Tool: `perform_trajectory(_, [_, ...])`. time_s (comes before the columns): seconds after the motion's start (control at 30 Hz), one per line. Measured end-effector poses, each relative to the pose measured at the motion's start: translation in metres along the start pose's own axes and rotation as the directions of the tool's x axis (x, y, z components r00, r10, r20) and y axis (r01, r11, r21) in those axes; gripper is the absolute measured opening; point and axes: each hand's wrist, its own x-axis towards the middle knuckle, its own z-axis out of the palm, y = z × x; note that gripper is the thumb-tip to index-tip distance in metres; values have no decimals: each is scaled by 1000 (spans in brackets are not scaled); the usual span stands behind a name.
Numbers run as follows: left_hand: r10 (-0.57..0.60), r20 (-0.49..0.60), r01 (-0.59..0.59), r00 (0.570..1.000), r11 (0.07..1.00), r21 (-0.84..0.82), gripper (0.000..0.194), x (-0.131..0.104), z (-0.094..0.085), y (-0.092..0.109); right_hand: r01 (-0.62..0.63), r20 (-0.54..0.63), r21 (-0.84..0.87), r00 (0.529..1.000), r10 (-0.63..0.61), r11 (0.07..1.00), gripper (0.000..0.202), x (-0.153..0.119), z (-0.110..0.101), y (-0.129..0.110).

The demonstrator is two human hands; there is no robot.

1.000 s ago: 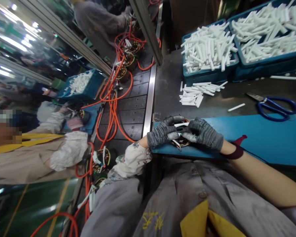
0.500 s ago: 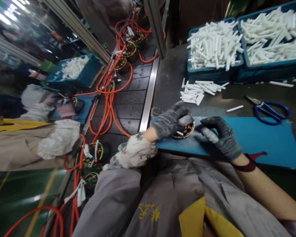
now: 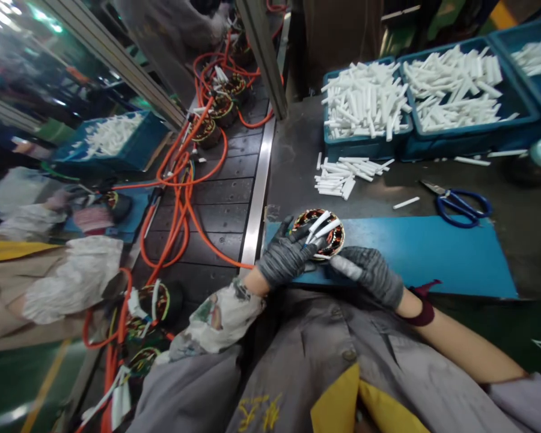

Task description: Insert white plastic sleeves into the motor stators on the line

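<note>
A round motor stator with copper-coloured windings sits at the left end of the blue mat. White tubes stick up from its open middle. My left hand, in a grey knit glove, is closed around the stator's left side, its fingers reaching over the rim to the base of the tubes. My right hand, gloved alike with pale tape around a finger, grips the near right side; some of its fingertips are hidden by the stator.
Loose white tubes lie beyond the mat, before blue bins full of them. Blue-handled scissors rest at right. Left, a slatted conveyor carries stators and orange cables. A co-worker's sleeve is farther left.
My left hand has slid off the stator's top to its left side, uncovering upright white tubes. My right hand has come in from the right onto the stator. The view has shifted right.
</note>
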Motion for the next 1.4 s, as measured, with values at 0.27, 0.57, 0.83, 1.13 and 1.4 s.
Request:
perform_trajectory(0.27, [-369, -58, 366, 928, 929, -56, 50, 10, 16, 50, -332, 135, 445, 943, 304, 832, 49, 1, -20, 25])
perform_trajectory(0.57, [-466, -116, 455, 877, 884, -109, 48, 18, 21, 31, -168, -205, -376, 974, 95, 911, 30, 24, -135, 129])
perform_trajectory(0.83, [-486, -102, 478, 868, 874, -93, 43, 21, 19, 33, -146, -183, -16, 973, 140, 989, 31, 12, -66, 65])
perform_trajectory(1.13, [-477, -100, 476, 873, 879, -33, 45, 21, 21, 35, 31, -3, 76, 1000, -30, 997, 31, 31, -52, 56])
perform_trajectory(1.4, [-455, 0, 454, 891, 890, 49, 53, 22, 24, 34, 192, 114, -162, 978, -175, 968, 41, 43, -19, 43])
